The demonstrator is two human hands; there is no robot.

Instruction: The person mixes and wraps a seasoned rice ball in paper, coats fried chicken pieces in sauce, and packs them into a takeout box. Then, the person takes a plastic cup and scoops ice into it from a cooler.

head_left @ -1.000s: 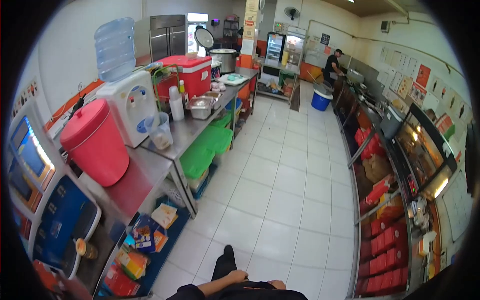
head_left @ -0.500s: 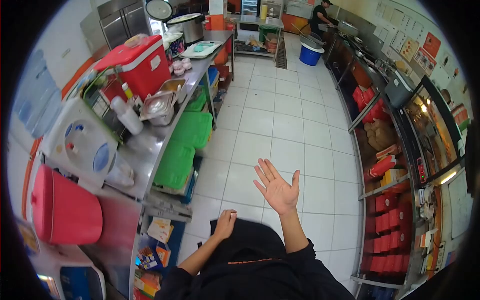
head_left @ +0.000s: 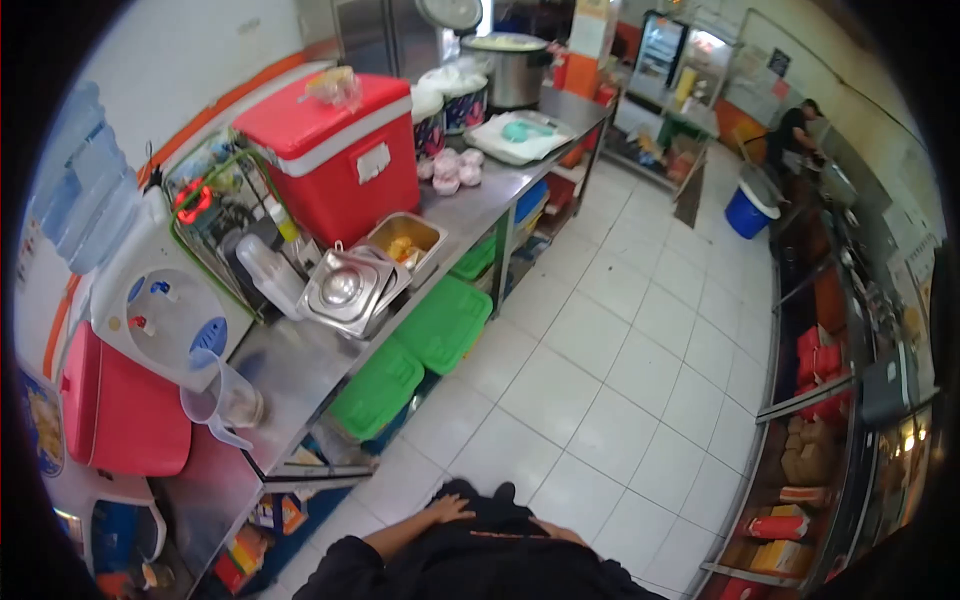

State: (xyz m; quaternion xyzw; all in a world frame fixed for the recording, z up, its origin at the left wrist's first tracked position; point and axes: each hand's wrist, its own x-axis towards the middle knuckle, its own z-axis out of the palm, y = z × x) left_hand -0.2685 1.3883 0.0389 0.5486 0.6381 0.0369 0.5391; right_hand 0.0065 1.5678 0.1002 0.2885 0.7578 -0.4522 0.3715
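My left hand (head_left: 449, 509) rests on the front of the black clothing (head_left: 490, 545) at my waist. Its fingers look stretched out flat, with nothing in them. On the other side, only a part of my right hand (head_left: 556, 531) shows against the same dark cloth; its fingers are hidden. Nearest to my left, on the steel counter (head_left: 295, 365), stand a clear plastic jug (head_left: 235, 400) and a lidded metal pan (head_left: 347, 288). Beside that pan, an uncovered metal pan (head_left: 405, 240) has orange-brown food in it.
A red cooler box (head_left: 345, 165), pink-white bundles (head_left: 455, 170) and a tray (head_left: 520, 137) line the counter. Green-lidded bins (head_left: 440, 325) sit below it. Tiled floor (head_left: 590, 400) runs ahead to a blue bucket (head_left: 750, 208) and a person (head_left: 792, 140). Shelves (head_left: 790, 500) stand right.
My view has turned left, toward the counter. My right hand, raised with its palm showing before, has dropped to my waist. My left hand now lies flat against the clothing.
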